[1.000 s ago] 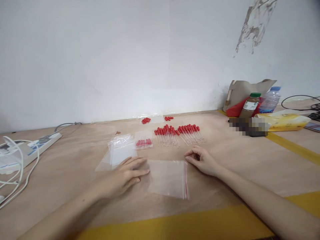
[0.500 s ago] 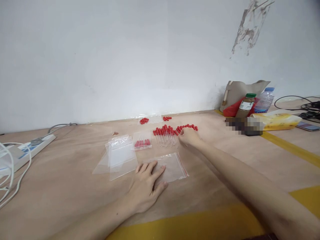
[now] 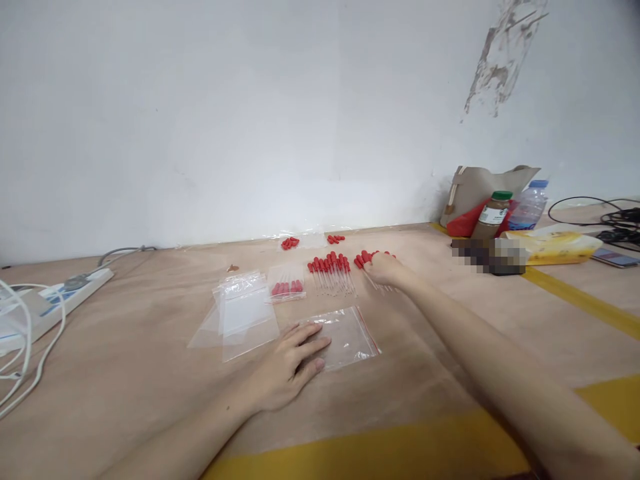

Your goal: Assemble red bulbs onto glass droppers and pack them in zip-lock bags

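Note:
My left hand [image 3: 293,363] lies flat with its fingers stretched over the left end of a clear zip-lock bag [image 3: 347,340]. My right hand [image 3: 387,270] reaches to the right-hand group of droppers [image 3: 361,259], which have red bulbs and thin clear stems. Its fingers are pinched on a dropper, mostly hidden by the hand. Left of it a dense row of red-bulbed droppers [image 3: 333,267] lies with stems toward me. A filled bag of droppers [image 3: 286,287] sits beside a stack of flat clear bags [image 3: 245,310].
Loose red bulbs [image 3: 290,244] lie on plastic near the wall, with more red bulbs [image 3: 336,239] to their right. A power strip [image 3: 55,307] with white cables is at left. At right stand a green-capped bottle [image 3: 493,215], a clear bottle [image 3: 530,207] and a yellow tissue pack [image 3: 555,247].
My right hand has shifted slightly right over its group of droppers, uncovering bulbs at that group's left end. My left hand stays on the bag, its fingers a little closer together.

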`<state>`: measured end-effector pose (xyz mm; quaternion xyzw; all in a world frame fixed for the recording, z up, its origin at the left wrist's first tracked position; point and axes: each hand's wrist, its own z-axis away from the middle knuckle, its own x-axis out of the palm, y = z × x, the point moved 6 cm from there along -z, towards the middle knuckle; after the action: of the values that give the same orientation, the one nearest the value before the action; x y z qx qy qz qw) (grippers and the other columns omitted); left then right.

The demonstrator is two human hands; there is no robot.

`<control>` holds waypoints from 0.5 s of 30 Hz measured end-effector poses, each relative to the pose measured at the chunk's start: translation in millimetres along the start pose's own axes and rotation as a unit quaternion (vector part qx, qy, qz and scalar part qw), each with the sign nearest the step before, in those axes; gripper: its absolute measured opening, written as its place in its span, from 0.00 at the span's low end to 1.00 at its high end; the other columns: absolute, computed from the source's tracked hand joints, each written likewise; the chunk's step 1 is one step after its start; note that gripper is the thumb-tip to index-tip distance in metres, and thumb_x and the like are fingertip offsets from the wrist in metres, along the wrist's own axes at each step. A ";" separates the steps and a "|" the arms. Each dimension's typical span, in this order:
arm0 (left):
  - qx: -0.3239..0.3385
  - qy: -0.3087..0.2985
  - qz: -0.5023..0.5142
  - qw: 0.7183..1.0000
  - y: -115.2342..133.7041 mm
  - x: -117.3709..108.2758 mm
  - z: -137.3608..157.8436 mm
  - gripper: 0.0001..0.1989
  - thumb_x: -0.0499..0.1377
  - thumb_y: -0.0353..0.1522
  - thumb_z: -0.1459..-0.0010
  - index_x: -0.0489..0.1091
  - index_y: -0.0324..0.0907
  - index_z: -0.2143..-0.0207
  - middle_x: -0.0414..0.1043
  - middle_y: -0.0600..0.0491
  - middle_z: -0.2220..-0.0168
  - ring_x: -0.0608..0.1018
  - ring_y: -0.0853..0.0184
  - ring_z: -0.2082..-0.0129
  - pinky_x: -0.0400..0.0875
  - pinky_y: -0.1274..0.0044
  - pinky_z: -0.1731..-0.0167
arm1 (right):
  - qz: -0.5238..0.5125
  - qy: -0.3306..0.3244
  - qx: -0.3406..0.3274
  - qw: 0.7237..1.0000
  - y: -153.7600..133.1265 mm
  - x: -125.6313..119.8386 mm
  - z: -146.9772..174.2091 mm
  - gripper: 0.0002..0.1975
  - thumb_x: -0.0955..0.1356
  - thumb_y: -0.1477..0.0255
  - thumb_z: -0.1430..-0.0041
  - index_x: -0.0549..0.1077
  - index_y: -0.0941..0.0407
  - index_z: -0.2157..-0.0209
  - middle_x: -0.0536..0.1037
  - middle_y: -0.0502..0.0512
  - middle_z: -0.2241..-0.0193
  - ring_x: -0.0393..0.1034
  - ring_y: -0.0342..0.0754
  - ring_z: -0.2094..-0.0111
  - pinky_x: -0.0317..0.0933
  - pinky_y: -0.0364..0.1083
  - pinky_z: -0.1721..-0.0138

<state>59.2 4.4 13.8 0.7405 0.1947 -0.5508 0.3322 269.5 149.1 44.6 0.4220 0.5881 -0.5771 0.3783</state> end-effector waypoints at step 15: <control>-0.024 0.055 0.034 0.998 -8.9 -0.8 -0.7 0.20 0.52 0.35 0.44 0.61 0.48 0.48 0.58 0.50 0.46 0.62 0.59 0.47 0.60 0.64 0.49 | -0.589 0.056 -0.039 0.805 40.3 47.0 62.3 0.35 0.67 0.65 0.55 0.43 0.52 0.49 0.65 0.41 0.79 0.62 0.38 0.84 0.59 0.38 0.86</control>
<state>53.6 11.2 12.2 0.7677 0.2006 -0.4926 0.3574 287.7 88.8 -16.6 0.0115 0.7658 -0.6409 -0.0519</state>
